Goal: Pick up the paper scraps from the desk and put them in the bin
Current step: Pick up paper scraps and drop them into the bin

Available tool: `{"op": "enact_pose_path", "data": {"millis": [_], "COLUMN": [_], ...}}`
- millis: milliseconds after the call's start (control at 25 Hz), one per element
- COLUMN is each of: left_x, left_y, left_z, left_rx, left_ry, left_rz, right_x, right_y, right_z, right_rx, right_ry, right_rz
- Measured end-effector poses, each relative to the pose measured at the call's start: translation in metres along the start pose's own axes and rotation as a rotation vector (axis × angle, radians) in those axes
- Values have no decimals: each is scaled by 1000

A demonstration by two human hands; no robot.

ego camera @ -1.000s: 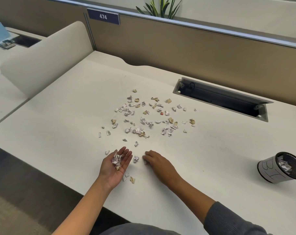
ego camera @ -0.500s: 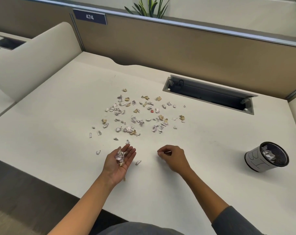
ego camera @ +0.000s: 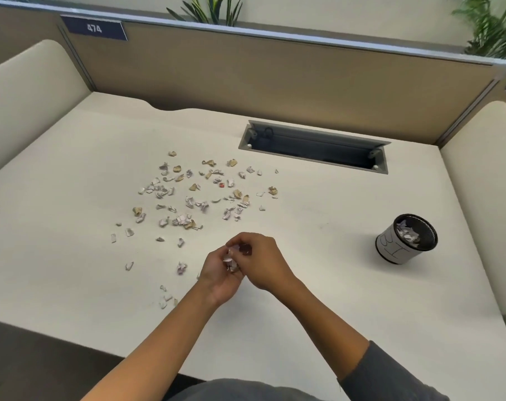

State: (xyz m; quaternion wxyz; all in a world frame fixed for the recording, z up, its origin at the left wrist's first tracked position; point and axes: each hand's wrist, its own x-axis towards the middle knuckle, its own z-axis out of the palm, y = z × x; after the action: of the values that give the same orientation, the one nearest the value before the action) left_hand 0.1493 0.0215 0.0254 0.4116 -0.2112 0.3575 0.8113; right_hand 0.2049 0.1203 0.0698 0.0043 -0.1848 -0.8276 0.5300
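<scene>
1. Head view, surface: cream-white rectangular desk (ego camera: pixel 318 285), bounded at the back by a tan fabric partition (ego camera: pixel 275 91) bearing a dark blue number plate marked 474 (ego camera: pixel 94 28).
2. Head view, task items: small torn paper scraps, white, tan and pale purple (ego camera: pixel 194 195), scattered loosely across the middle of the desk; a few lie apart near the front edge, left of the hands.
3. Head view, left hand (ego camera: pixel 220 277): palm up and cupped, fingers curled around a small wad of collected paper scraps (ego camera: pixel 230 260); gripping them loosely.
4. Head view, right hand (ego camera: pixel 263 263): lies over the left hand, touching it, fingertips pinched together at the wad; whether it holds a scrap of its own cannot be told.
5. Head view, receptacle: small black cylindrical mesh bin with a white paper label (ego camera: pixel 406 238), standing on the desk well to the right of the hands, tilted toward the camera, some scraps already inside.
6. Head view, fixture: grey rectangular cable tray recessed in the desk (ego camera: pixel 315 146), lid open, behind the scraps.
7. Head view, clothing: grey long sleeve (ego camera: pixel 390 374) on the right forearm.
</scene>
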Motion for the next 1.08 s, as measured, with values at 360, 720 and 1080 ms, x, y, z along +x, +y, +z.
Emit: {"op": "enact_pose_path", "data": {"millis": [360,720,1080], "left_x": [27,58,89], "left_y": [-67,-134,-175], "left_z": [59,155,263], "left_rx": [-87,52,387], "left_ry": [-145,-144,-247], "left_rz": [-134,-203,-46], "right_x": [-27,-54,-65], "right_y": [48,117,154], "right_z": [-109,-183,-234], "right_rx": [199,353,320], "right_ry": [175,565,857], "right_rz": [33,74,126]}}
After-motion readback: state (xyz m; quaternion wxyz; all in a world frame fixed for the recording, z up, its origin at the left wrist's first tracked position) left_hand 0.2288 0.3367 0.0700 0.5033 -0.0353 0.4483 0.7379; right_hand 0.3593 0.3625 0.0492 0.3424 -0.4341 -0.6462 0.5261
